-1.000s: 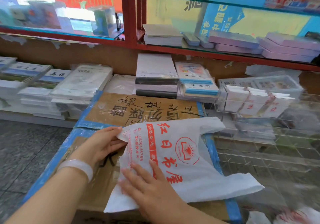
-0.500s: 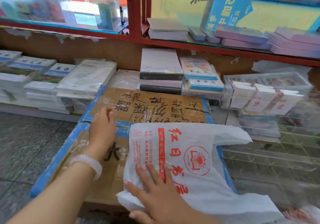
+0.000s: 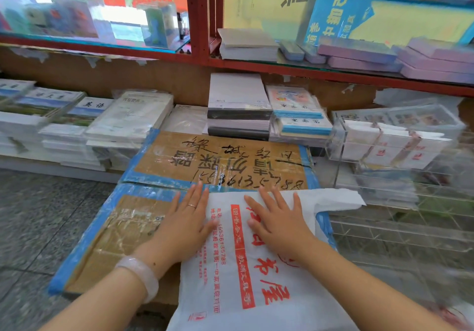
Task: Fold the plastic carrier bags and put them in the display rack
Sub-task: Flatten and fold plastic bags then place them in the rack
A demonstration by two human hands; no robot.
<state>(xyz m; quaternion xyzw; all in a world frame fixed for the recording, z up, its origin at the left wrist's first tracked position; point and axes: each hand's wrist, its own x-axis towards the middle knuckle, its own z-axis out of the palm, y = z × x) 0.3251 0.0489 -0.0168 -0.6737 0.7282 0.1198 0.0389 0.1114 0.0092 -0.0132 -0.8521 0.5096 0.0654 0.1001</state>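
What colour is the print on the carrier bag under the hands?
Red print on the white carrier bag: characters, a solid banner strip and small text. Head view.

Thin white plastic bag (image 3: pixel 277 274) (slightly crinkled) on glossy taped cardboard box (image 3: pixel 123 233).

Two hands lie flat on the work: the left hand (image 3: pixel 186 224) and the right hand (image 3: pixel 278 224). Under them is one white carrier bag (image 3: pixel 256 279) printed in red. It rests on two taped cardboard boxes: the near box (image 3: pixel 110 238) and the far box (image 3: pixel 220 159) with handwriting on it. One pale bangle (image 3: pixel 139 275) sits on the left wrist, and one ring (image 3: pixel 191 206) on a left finger. To the right stands one clear acrylic rack (image 3: pixel 400 228), holding two banded bundles of white folded bags (image 3: pixel 389 146). On the glass shelf above lie about four lilac boxes (image 3: pixel 359 49); blur makes that count uncertain.
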